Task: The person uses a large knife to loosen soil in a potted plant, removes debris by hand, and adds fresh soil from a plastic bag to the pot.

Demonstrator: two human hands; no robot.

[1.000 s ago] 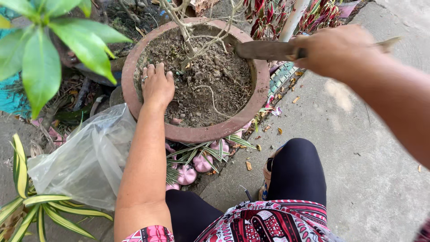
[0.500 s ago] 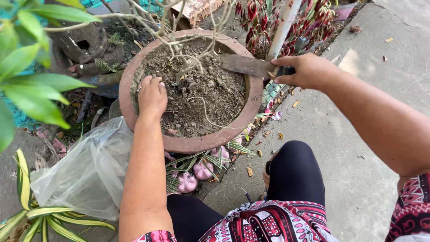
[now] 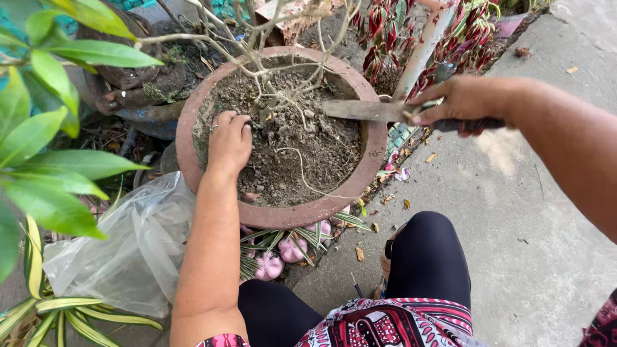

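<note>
A round terracotta pot [image 3: 292, 215] holds dry lumpy soil [image 3: 315, 154] and a bare-branched plant [image 3: 270, 64] with pale roots on top. My left hand [image 3: 228, 141] rests palm down on the soil at the pot's left side, fingers curled into the dirt. My right hand [image 3: 463, 103] grips the dark handle of a knife [image 3: 363, 110], whose flat blade points left over the pot's right rim, just above the soil.
A clear plastic bag [image 3: 122, 250] lies left of my arm. Green leafy branches [image 3: 45, 128] hang at the left, striped leaves [image 3: 58, 308] below. Red-leaved plants [image 3: 392, 32] and a pale pole [image 3: 418, 51] stand behind the pot. Concrete pavement [image 3: 533, 225] spreads right; my knee [image 3: 424, 257] is near the pot.
My right hand has brought the knife lower and leftward, so the blade now reaches over the pot's rim. My left hand stays on the soil.
</note>
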